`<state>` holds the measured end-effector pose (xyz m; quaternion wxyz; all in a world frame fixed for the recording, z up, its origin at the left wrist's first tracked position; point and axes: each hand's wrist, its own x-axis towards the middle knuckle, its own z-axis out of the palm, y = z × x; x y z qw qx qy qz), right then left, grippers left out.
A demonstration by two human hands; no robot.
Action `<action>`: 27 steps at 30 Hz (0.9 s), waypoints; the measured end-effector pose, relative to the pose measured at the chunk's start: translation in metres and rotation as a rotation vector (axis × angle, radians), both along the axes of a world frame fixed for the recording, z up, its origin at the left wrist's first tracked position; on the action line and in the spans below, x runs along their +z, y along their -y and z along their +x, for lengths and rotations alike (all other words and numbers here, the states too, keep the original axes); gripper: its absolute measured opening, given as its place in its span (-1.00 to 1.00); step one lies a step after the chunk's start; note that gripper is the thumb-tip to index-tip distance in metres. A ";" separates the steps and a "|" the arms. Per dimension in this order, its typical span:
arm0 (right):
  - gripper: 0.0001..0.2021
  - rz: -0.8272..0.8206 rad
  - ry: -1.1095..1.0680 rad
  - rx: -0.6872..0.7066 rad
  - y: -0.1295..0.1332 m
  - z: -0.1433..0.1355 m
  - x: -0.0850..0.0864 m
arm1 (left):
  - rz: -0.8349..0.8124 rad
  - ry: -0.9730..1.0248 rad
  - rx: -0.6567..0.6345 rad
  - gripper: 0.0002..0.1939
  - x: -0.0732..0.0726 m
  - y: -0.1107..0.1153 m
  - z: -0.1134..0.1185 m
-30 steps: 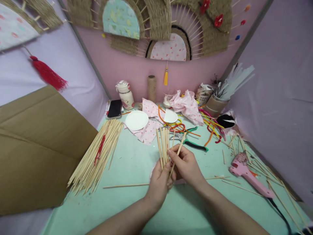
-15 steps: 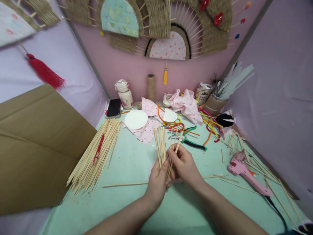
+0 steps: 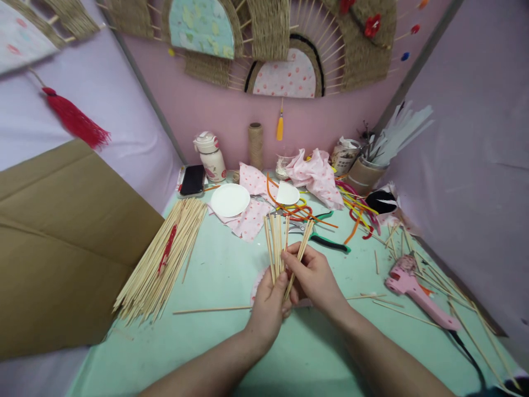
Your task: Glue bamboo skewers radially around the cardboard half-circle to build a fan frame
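Above the green table (image 3: pixel 223 275), between my hands, thin sticks (image 3: pixel 276 237) lean long axis away from me; my left hand (image 3: pixel 266 302) grips the main bunch, my right hand (image 3: pixel 316 273), nearer the split-off sticks (image 3: pixel 305 238), pinches those; versus half a second ago, split-off ones sit tighter together, gap wider

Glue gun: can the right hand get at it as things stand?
Likely yes, if the right hand first lets go of the sticks it pinches. The glue gun lies off to its right, handle uncovered, with only some loose sticks lying flat in between.
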<state>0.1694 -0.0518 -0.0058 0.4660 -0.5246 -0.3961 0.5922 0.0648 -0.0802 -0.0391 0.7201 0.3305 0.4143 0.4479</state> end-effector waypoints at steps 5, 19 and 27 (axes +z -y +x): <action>-0.61 0.053 0.051 -0.030 -0.001 0.000 -0.003 | 0.008 0.023 0.011 -0.49 -0.002 0.000 -0.001; -0.72 0.077 0.101 -0.021 -0.001 0.000 -0.002 | 0.008 0.029 0.008 -0.53 -0.004 0.000 -0.002; -0.77 0.099 0.123 -0.034 0.000 0.002 -0.002 | 0.016 0.077 0.003 -0.54 -0.007 0.001 0.000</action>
